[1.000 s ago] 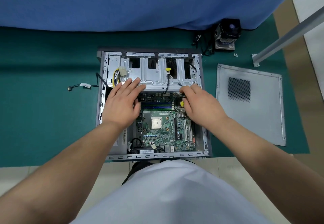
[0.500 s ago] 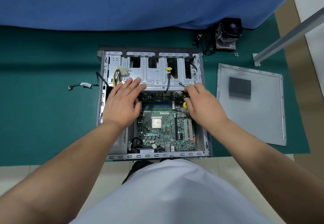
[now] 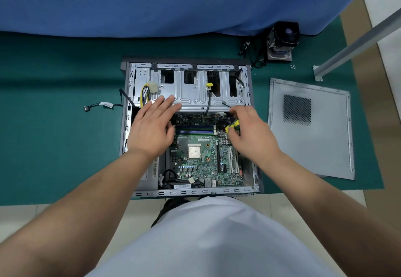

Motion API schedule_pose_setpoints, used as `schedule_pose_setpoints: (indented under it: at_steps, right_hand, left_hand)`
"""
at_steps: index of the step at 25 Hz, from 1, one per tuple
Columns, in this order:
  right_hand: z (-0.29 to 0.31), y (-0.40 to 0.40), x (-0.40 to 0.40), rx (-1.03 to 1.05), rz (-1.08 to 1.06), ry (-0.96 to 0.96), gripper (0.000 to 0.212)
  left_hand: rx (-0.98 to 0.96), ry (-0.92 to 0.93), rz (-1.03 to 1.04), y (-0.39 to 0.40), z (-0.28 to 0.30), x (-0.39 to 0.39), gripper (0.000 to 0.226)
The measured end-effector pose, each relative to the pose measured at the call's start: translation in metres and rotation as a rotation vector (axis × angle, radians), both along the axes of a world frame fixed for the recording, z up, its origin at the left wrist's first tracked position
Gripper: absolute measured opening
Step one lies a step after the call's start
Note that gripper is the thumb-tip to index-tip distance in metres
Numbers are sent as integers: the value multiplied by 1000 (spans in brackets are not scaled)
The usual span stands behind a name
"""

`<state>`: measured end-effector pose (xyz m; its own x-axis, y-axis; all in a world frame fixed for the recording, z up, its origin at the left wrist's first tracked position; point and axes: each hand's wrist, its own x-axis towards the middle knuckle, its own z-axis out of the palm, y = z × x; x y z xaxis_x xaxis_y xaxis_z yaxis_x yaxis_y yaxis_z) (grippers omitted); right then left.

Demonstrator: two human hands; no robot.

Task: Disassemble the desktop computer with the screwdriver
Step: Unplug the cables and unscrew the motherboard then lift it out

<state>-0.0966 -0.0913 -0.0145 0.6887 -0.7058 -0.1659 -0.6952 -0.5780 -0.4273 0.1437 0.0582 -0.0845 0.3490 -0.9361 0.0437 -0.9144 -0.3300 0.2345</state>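
Across the top of the frame hangs a blue cloth [image 3: 173,1], and below it a green mat [image 3: 54,146] covers the counter. At the centre of the frame the opened computer case [image 3: 127,124] lies on its side on the mat, with the green circuit board [image 3: 201,163] showing in its lower half and a metal drive cage [image 3: 195,96] in its upper half. Right of the case, apart from it, the grey side panel [image 3: 321,146] lies flat on the mat. At upper right a cooler with a fan [image 3: 282,40] stands on the mat by the cloth. The left hand [image 3: 152,129] lies flat with straight fingers on the lower left edge of the drive cage. The right hand [image 3: 251,131] is curled round the yellow and green screwdriver [image 3: 232,125] above the board's upper right corner, inside the case. A loose black cable [image 3: 99,105] lies on the mat left of the case.
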Motion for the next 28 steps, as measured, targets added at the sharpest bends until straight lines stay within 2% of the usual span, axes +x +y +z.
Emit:
schedule_pose_setpoints:
  at_steps: [2,5,10,21,26,28]
  right_hand:
    - [-2,2,0,-11,3,12,40]
    - [-3,0,0,63,-36,-49,46]
    - [-2,1,-2,71,-54,-53,50]
    - [7,-1,-3,81,-125,-84,47]
    - [22,-3,-12,111,-232,-182,52]
    - [31,-6,-17,126,-298,-244,51]
  left_hand:
    - [-2,1,0,0,0,0,60]
    - [-2,5,-2,0,0,0,60]
    - [6,12,-3,0,1,0,61]
    - [12,38,-5,-1,4,1,61]
    - [-10,96,-22,2,9,-2,57]
    - [-44,196,18,1,13,-4,50]
